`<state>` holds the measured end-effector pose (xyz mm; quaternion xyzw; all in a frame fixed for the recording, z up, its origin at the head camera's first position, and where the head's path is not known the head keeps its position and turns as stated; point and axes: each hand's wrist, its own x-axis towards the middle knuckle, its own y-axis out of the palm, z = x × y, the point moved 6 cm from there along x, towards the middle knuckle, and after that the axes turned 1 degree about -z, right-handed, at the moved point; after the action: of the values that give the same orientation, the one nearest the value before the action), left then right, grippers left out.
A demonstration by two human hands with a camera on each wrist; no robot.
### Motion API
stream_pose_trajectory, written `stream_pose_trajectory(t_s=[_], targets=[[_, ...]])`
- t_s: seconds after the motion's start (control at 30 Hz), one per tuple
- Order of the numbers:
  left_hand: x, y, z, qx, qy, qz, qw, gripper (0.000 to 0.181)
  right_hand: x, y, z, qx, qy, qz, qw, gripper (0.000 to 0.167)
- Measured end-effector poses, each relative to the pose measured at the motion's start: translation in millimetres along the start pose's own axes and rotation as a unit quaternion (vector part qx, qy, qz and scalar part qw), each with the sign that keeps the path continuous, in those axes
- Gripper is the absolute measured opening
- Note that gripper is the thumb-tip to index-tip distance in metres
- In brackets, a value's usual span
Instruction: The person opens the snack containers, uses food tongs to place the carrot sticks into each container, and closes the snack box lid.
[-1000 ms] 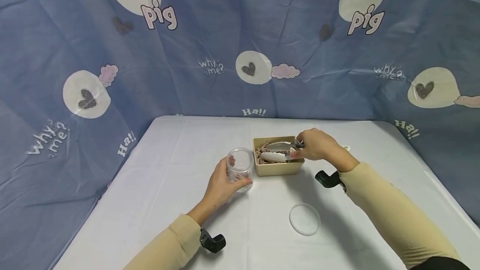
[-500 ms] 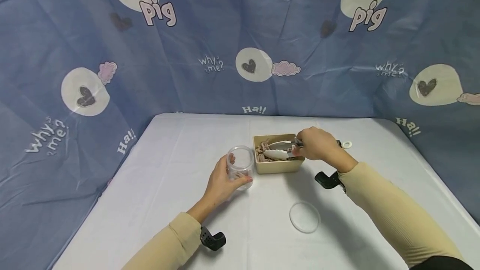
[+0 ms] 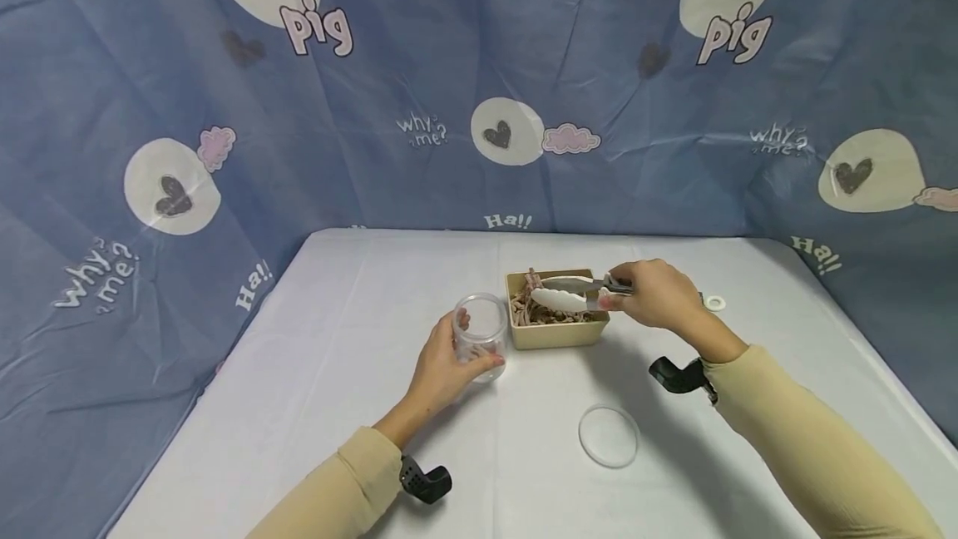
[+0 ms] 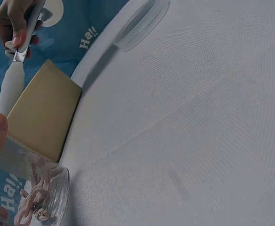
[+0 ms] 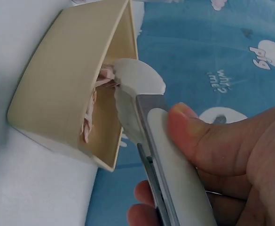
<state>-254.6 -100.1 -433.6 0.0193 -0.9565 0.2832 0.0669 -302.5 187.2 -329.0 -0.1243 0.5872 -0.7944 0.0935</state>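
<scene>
**Watching from head and wrists**

From my head I am looking forward and down, farthest off, covering my left hand and right hand. My left wrist's view is lying sideways, close by the jar, facing the box. My right wrist's is facing it nearer; all three are sharing the box and tongs.

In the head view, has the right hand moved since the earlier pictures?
Yes. Against the beige box, which keeps its place, the right hand, gripping the tongs, has shifted slightly to the right.
</scene>
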Motion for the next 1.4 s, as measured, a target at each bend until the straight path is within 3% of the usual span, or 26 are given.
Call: stream_pose_trajectory(t_s=[0.17, 0.47, 0.73, 1.4], targets=[[0.3, -0.5, -1.6, 0.004, -0.002, 0.002, 1.0, 0.089, -3.5, -8.0, -5.4, 0.026, -0.004, -0.008, 0.9996, 0.037], [0.8, -2.0, -2.9, 0.0, 0.001, 0.003, 1.0, 0.09, -9.8, -15.2, -11.0, 0.075, -0.008, -0.019, 0.997, 0.025], [0.0, -0.8, -1.9, -0.008, 0.001, 0.004, 1.0, 0.089, -15.2, -22.2, -11.7, 0.101, 0.005, -0.036, 0.9943, 0.035], [0.6, -0.1, 0.1, 0.001, 0.005, -0.001, 1.0, 0.089, -21.0, -35.8, -4.2, 0.087, -0.003, -0.057, 0.9945, 0.03]])
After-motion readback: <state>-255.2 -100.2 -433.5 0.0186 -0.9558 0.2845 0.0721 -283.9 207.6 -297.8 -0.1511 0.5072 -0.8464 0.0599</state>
